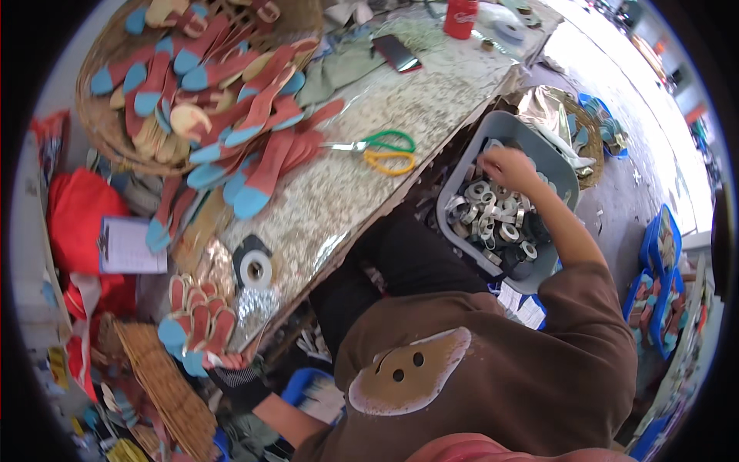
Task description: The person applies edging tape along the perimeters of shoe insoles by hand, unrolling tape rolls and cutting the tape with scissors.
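Observation:
My right hand [508, 169] reaches into a grey plastic bin [566, 173] at the right, fingers curled down over a heap of white ring-shaped strap pieces [500, 215] and dark pieces. What its fingers grip, if anything, is hidden. My left hand [237, 379], in a dark fingerless glove, is at the near-left table corner. Its bare fingers are closed on the edge of a fanned group of reddish-brown shoe insoles [202, 316] with blue ends. Beside them is a roll of white tape [255, 269] with a dark rim.
On the worn table [339, 200] lie scissors [381, 150] with green and yellow handles, a phone [397, 53] and a red container [460, 19]. A wicker basket [92, 115] overflows with insoles at the far left. Blue baskets [654, 285] stand at the right; a clipboard [132, 245] is at the left.

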Demonstrator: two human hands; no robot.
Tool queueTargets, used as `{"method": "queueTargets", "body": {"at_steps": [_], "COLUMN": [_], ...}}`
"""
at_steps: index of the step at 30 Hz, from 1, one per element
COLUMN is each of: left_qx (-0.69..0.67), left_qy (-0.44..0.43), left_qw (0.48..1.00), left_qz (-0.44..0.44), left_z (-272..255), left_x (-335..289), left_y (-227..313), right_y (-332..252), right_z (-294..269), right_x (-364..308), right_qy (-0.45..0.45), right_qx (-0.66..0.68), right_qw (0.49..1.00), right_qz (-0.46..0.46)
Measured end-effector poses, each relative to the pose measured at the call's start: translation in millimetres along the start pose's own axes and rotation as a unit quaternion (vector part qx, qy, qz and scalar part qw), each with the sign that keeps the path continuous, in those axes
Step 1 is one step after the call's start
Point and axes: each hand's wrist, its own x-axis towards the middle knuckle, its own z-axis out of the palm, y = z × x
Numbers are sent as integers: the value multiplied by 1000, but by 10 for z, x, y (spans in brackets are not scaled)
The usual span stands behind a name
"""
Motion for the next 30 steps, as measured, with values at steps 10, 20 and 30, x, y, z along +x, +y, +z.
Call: {"method": "queueTargets", "body": {"at_steps": [10,20,30], "left_qx": [337,466,416], "left_qy": [274,312,324], "left_qw": [899,809,833], "left_qz": [61,176,168], "left_z": [355,972,748], "left_x": [-143,-154,-35], "left_y": [-50,-170,-182], "right_y": [1995,2579,3073], "right_z": [-58,-204,-178], "right_x": [1925,2693,2929], "right_qy": [208,113,226], "right_qx": [-41,-182,-169], "right_qw": [969,945,937], "right_qz": [131,248,208]}}
